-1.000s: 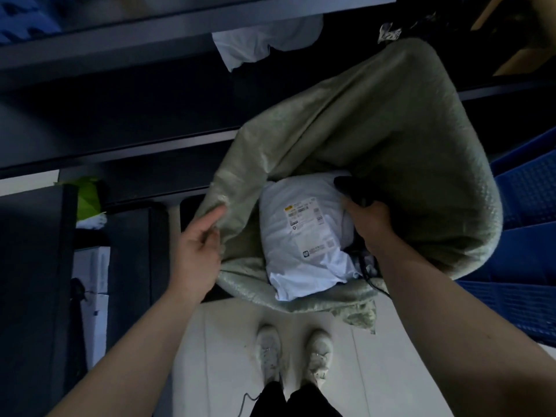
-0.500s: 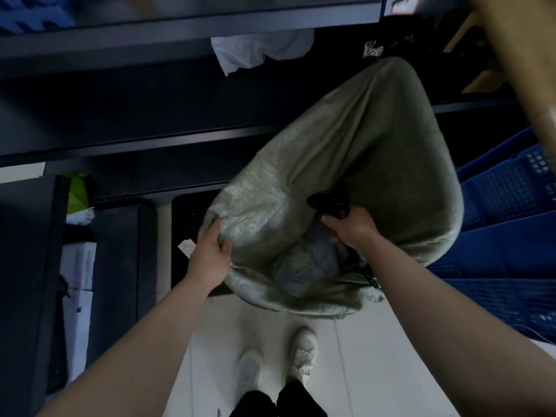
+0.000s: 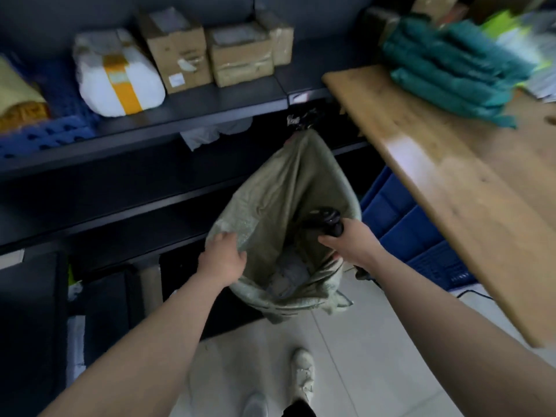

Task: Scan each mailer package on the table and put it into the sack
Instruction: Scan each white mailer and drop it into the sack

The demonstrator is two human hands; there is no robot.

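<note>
Far left: a shelf (image 3: 192, 106) with a white parcel (image 3: 117, 76) and cardboard boxes (image 3: 177, 49), no part of the job by the look of it. Next, gripping the sack (image 3: 285, 182) at its near-left rim with the left hand (image 3: 221, 260), fingers curled over the woven cloth and clamped on it, holding the mouth open. Judged limp and light, that cloth: likely to fold shut once released, so best held right at the rim. Down inside, lying near the bottom, a pale mailer package (image 3: 288, 275), dim and partly hidden by folds. Probably soft, light and slick-skinned; apt to sag and slide if pinched by a corner, so better taken across the middle or along a sealed edge, label side up for the scan. Further right, clamped around a black scanner (image 3: 326, 224) with the right hand (image 3: 352, 243), fingers wrapped on the grip, just over the sack's right rim. Beyond, blue crates (image 3: 400, 230) under the wooden worktop (image 3: 451, 182). On the worktop's far end, a blurred stack of teal bundles (image 3: 445, 76); cannot tell whether mailers awaiting a scan.
</note>
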